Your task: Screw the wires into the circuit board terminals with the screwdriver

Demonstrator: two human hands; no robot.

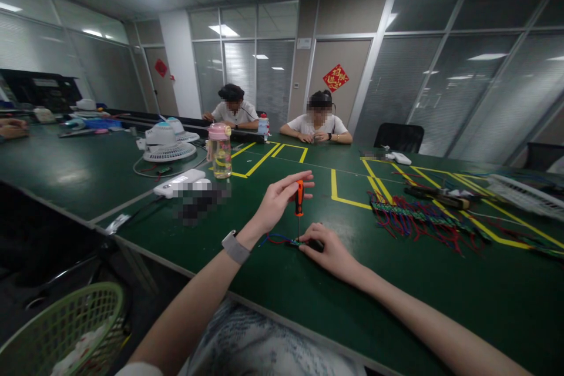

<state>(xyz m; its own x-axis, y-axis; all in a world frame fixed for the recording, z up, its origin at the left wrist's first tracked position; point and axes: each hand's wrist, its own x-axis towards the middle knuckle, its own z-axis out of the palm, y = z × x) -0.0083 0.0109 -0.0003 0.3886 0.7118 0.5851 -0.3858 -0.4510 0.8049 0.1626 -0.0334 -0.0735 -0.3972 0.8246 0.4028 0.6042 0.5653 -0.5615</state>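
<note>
An orange and black screwdriver (299, 198) stands upright in my left hand (278, 202). Its handle lies between the thumb and the long, stretched fingers. The thin shaft runs down to a small green circuit board (295, 242) on the table, where the tip is too small to make out. My right hand (325, 249) rests on the tabletop, thumb and forefinger pinched at the board's right end. Red and blue wires (275, 239) trail from the board's left side. The right fingers partly hide the board.
A bundle of wired circuit boards (423, 214) lies to the right on the green table (247, 220), among yellow tape lines. Left are a pink-lidded bottle (220, 153), white fan parts (170, 144) and a white power strip (183, 182). Two people sit opposite. A green basket (66, 311) stands below.
</note>
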